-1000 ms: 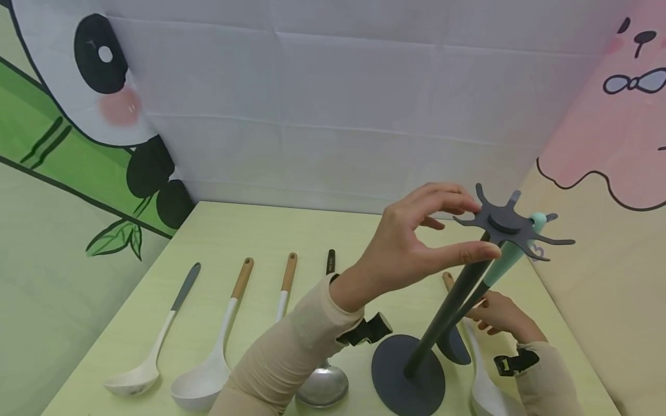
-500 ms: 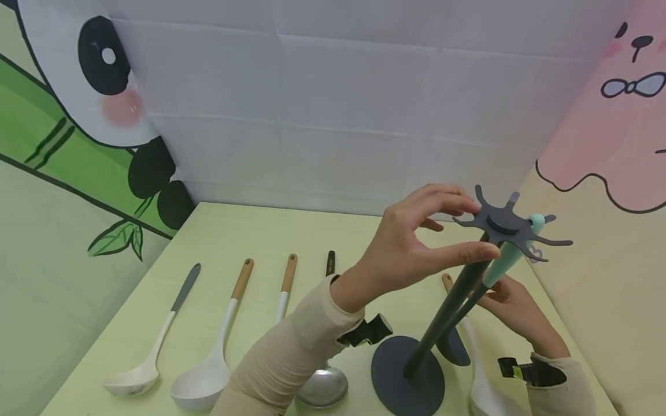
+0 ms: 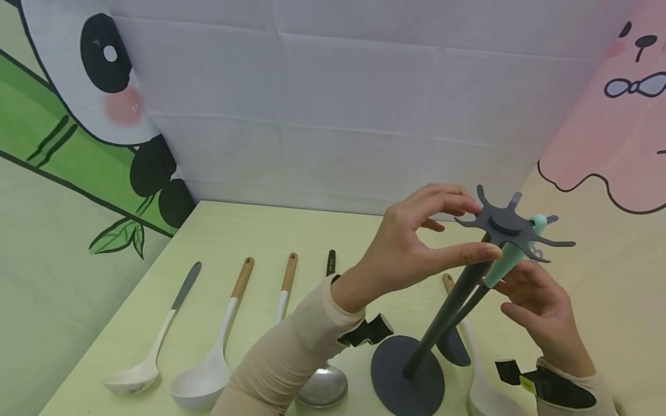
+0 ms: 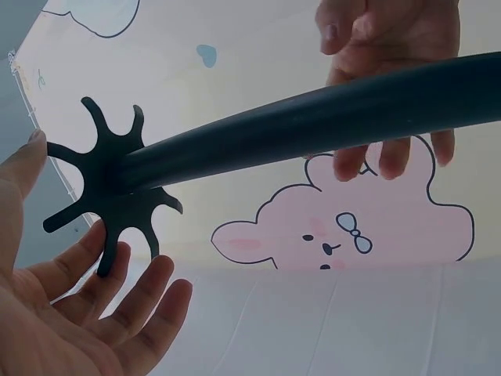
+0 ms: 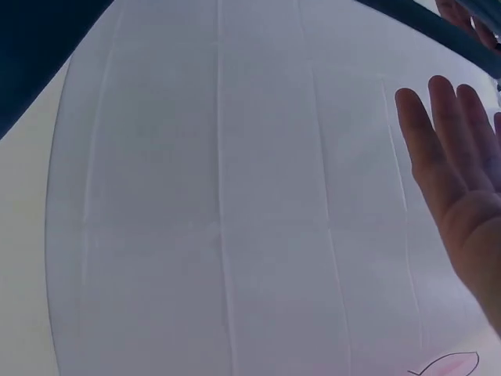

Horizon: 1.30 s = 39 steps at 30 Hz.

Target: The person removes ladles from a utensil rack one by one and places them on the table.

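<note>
With thumb and fingertips my left hand [image 3: 411,242] grips the hooked top [image 3: 503,224] of a dark utensil stand [image 3: 408,375]. The left wrist view shows thumb and index finger against two of its curved hooks. From a hook on the right hangs a utensil with a mint handle [image 3: 507,263] and a dark, flat-edged head [image 3: 454,348]. Just right of that handle is my right hand [image 3: 546,306], fingertips partly hidden behind it. In the right wrist view the right hand [image 5: 470,188] has its fingers extended and holds nothing.
Left of the stand on the pale table [image 3: 229,231] lie a grey-handled ladle [image 3: 140,372], a wooden-handled ladle [image 3: 200,384], another wooden-handled utensil [image 3: 289,274] and a metal ladle [image 3: 324,387]. A white utensil [image 3: 491,393] lies right of the base.
My right hand has risen and moved right, from low behind the hanging utensil to beside its mint handle, and its fingers have spread. The left hand stays on the stand's top.
</note>
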Each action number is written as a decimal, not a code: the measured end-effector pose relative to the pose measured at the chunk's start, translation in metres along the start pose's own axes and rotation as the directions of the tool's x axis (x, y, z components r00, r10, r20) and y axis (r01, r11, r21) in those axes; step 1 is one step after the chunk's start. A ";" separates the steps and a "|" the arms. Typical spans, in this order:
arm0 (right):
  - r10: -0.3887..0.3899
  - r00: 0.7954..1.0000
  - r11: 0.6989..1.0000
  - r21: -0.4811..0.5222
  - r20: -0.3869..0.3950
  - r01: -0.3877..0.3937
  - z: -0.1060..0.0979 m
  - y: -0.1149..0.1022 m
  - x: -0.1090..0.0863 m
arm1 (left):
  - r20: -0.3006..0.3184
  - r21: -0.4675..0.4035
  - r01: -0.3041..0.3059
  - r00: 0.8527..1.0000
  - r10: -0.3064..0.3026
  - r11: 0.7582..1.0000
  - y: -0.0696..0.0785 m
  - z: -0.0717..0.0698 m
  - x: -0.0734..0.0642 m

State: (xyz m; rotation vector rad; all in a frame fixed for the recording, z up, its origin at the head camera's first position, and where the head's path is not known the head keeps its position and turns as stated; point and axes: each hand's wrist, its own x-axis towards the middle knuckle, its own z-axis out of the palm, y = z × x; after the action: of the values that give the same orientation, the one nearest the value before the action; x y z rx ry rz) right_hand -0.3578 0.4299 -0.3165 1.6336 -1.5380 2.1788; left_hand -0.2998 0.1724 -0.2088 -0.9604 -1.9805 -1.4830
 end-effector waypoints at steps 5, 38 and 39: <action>-0.021 1.000 0.999 0.040 -0.007 0.022 0.014 -0.008 0.008 | -0.001 -0.002 0.002 1.000 -0.002 1.000 0.001 0.000 0.000; 0.097 0.986 0.972 -0.199 -0.135 -0.123 0.031 -0.016 0.011 | 0.003 -0.002 -0.003 1.000 0.004 1.000 0.000 0.000 0.000; 0.097 0.985 0.972 -0.201 -0.142 -0.125 0.031 -0.017 0.011 | 0.004 -0.001 -0.004 1.000 0.004 1.000 0.000 0.000 0.000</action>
State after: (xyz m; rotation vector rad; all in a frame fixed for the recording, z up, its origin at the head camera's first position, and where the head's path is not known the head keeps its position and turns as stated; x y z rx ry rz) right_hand -0.3315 0.4113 -0.2979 1.3459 -1.7888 2.0437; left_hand -0.3000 0.1720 -0.2091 -0.9676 -1.9796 -1.4810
